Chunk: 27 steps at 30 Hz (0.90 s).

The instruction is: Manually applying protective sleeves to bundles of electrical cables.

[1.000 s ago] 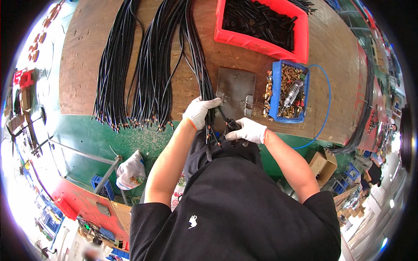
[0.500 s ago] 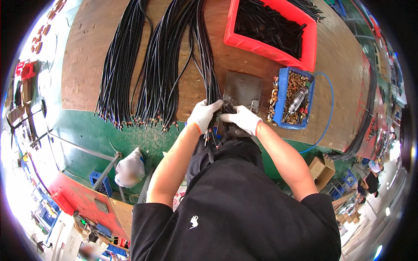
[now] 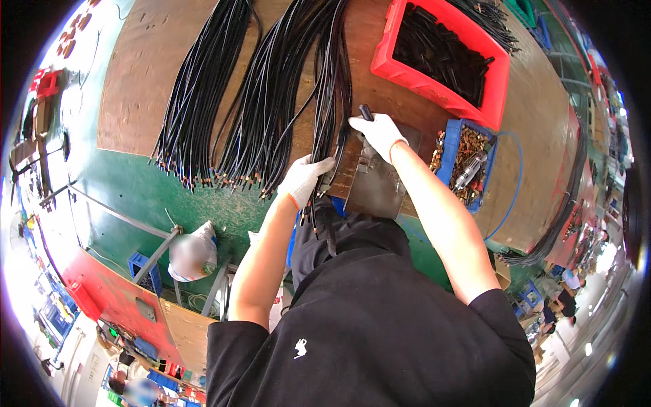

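Gloved hands at the cable bundle, frame centre.

The left hand (image 3: 303, 180) is closed on black cable ends (image 3: 332, 146) at the bench edge; the right hand (image 3: 380, 132) pinches a small black sleeve (image 3: 366, 112) above the metal plate (image 3: 380, 183). Judging by the many bare-ended cables (image 3: 196, 115) upper left, plenty remains.

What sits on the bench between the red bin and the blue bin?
In the head view, only a narrow strip of bare brown benchtop separates the red bin from the blue bin; nothing lies on it.
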Tool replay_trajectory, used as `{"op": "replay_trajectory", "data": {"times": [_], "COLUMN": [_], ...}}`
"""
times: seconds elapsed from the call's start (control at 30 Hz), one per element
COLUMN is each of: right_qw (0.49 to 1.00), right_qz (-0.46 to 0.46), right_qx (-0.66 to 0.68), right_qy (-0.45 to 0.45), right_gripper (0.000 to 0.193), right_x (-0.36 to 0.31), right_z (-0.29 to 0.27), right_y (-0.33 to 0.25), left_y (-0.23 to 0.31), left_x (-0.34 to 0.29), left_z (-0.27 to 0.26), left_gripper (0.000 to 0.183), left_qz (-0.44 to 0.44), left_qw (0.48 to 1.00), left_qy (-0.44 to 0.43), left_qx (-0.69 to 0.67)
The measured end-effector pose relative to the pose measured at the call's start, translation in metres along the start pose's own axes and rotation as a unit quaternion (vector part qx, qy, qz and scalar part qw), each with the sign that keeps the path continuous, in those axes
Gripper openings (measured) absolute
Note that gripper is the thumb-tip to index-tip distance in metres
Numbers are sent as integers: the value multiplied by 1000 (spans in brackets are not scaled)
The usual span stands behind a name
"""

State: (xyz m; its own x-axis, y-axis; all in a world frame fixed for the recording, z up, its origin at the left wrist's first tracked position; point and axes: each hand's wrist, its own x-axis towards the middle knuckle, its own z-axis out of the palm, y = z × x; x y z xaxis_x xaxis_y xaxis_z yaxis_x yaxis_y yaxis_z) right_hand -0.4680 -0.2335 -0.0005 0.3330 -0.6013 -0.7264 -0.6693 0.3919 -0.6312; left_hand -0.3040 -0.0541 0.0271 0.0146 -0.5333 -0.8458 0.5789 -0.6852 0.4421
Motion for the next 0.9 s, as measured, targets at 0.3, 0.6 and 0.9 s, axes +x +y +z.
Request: {"op": "replay_trajectory", "data": {"times": [0.3, 0.6, 0.9], "right_qw": [944, 955, 916], "right_qz": [-150, -40, -22], "right_qx": [-294, 183, 180], "right_qy": [29, -230, -359], "right_gripper": [43, 18, 17], "right_x": [-12, -74, -112], "right_z": [20, -2, -5], "right_y": [-3, 12, 27], "left_y": [-10, -13, -16], "left_x": [9, 8, 9], "left_z": [-1, 1, 25], "left_gripper": [15, 20, 25], "left_qz": [15, -19, -14], "left_qw": [1000, 991, 982], "left_qy": [2, -83, -137], "left_qx": [10, -103, -133]}}
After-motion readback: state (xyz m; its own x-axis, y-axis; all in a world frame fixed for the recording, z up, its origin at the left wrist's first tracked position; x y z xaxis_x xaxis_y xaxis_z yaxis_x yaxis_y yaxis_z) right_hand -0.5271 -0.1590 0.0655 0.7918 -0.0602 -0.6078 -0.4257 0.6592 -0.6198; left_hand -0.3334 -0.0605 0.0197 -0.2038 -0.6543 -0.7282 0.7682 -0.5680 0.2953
